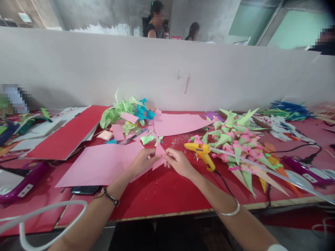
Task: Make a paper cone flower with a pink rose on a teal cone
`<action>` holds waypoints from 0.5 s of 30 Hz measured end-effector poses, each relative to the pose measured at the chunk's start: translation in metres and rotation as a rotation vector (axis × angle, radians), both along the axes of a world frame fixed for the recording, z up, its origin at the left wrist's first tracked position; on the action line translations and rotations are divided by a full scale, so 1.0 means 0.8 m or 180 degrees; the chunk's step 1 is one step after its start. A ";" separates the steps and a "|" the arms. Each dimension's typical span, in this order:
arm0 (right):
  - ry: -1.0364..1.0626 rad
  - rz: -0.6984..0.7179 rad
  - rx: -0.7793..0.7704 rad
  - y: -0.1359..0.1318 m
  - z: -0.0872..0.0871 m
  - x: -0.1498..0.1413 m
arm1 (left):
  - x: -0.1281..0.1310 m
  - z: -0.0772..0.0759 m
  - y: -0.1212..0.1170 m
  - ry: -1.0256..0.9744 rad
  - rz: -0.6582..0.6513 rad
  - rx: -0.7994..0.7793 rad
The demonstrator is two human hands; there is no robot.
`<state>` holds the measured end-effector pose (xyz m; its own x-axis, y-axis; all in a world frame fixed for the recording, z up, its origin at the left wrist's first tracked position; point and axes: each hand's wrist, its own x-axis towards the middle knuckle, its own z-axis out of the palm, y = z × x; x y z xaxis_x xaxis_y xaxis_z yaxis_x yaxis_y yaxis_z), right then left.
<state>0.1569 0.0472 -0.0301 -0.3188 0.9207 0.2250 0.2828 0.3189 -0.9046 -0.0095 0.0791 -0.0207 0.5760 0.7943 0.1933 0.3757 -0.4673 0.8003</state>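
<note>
Between my two hands is a small piece of pink paper (160, 150), partly rolled or folded to a point at the top. My left hand (143, 161) pinches its left side with the thumb and fingers. On its right edge, my right hand (178, 161) closes with bent fingers, partly hiding the lower part. Under and beside my left hand lie large pink sheets (96, 164). A yellow glue gun (201, 150) rests just right of my right hand, a long clear glue stick (243, 160) reaching out from its back.
Right of the glue gun, pink and green paper cones (238, 143) are heaped. Green and blue tissue scraps (123, 109) lie at the back beside another pink sheet (180, 124). A red board (70, 134) and purple power strips (309, 169) flank the work area. A white partition (117, 73) stands behind.
</note>
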 end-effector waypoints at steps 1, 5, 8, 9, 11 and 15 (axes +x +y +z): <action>-0.0042 -0.0040 0.0038 0.000 0.001 0.000 | 0.000 -0.001 0.001 0.0088 0.0092 0.0052; -0.0189 -0.0085 0.0155 0.000 0.005 0.002 | -0.005 -0.001 0.004 0.0236 0.0184 0.0128; -0.0230 -0.0027 0.0170 0.000 0.006 0.003 | -0.010 0.003 0.008 0.0212 0.0172 0.0026; -0.0252 0.0007 0.0190 0.000 0.006 0.004 | -0.011 0.004 0.008 0.0199 0.0176 -0.0019; -0.0274 0.0055 0.0256 0.000 0.005 0.004 | -0.012 0.005 0.009 0.0163 0.0183 -0.0098; -0.0197 0.0039 0.0398 -0.001 0.002 0.006 | -0.010 0.006 0.007 0.0046 0.0186 -0.0226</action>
